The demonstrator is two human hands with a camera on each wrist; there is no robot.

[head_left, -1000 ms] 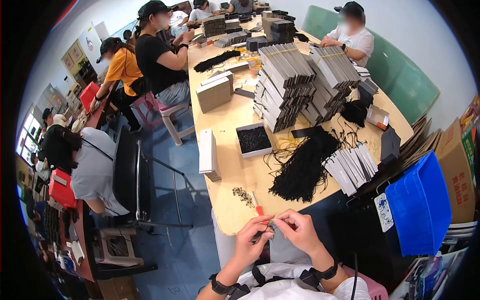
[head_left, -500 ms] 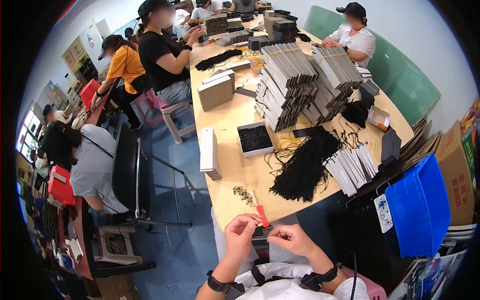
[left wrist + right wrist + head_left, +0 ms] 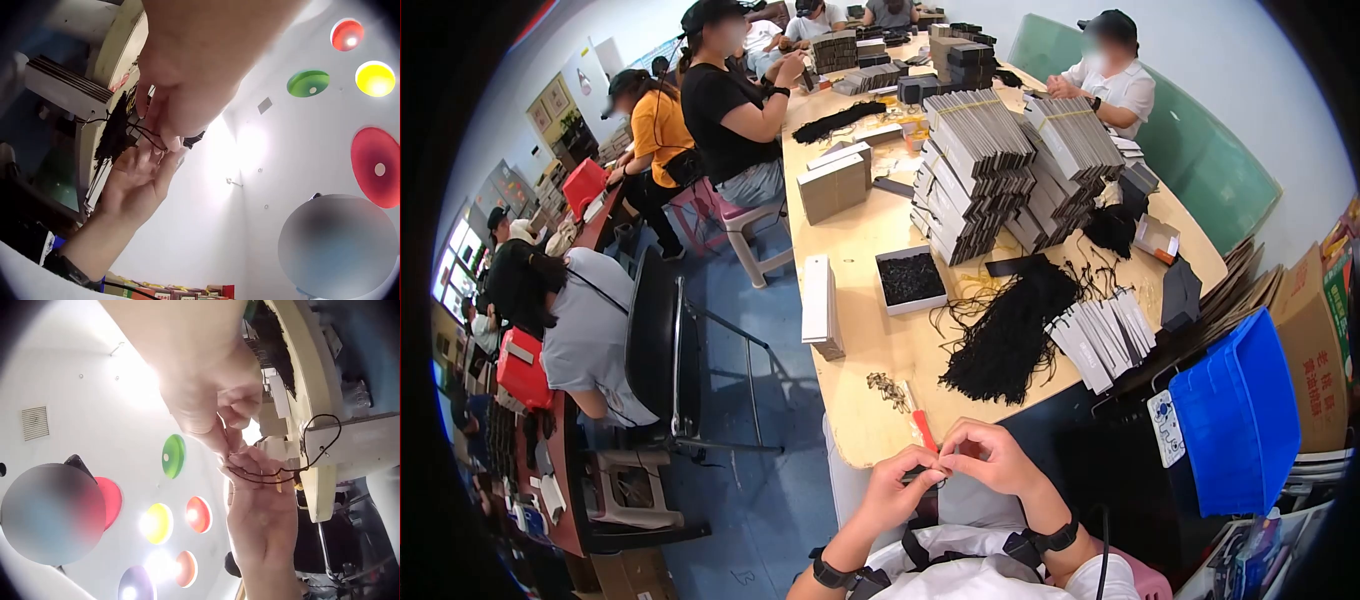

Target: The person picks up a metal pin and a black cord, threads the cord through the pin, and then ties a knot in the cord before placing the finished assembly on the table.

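- Pinching thin dark cord (image 3: 300,469) with left hand (image 3: 897,490), thumb and fingers curled.
- Pinching same cord with right hand (image 3: 990,460), fingertips meeting those of left hand.
- Holding cord up in front of lap, just off near edge of tabletop (image 3: 865,340); trailing a loop across left hand and out past it in right wrist view.
- Cannot tell exact grip point on cord, hidden by fingertips.
- Wearing black strap (image 3: 1055,537) on right wrist.
- Can see red-handled tool (image 3: 923,430) close to fingertips, lying at tabletop edge; cannot tell if touching.
- Just beyond tool, can see small pile of brass-coloured pieces (image 3: 887,392).
- Farther in, can see open white box (image 3: 917,304) full of small black pieces, with upright white block (image 3: 820,305) to its left.
- Right of box, can see heap of black cords (image 3: 1010,335), then fanned pale cards (image 3: 1100,342).
- Behind those, can see tall banded stacks of grey card (image 3: 972,150).
- Off right side, can see blue bin (image 3: 1240,410) beside printed carton (image 3: 1310,350).
- Across tabletop, can see person in white shirt (image 3: 1120,90); on left, person in black shirt (image 3: 725,115).
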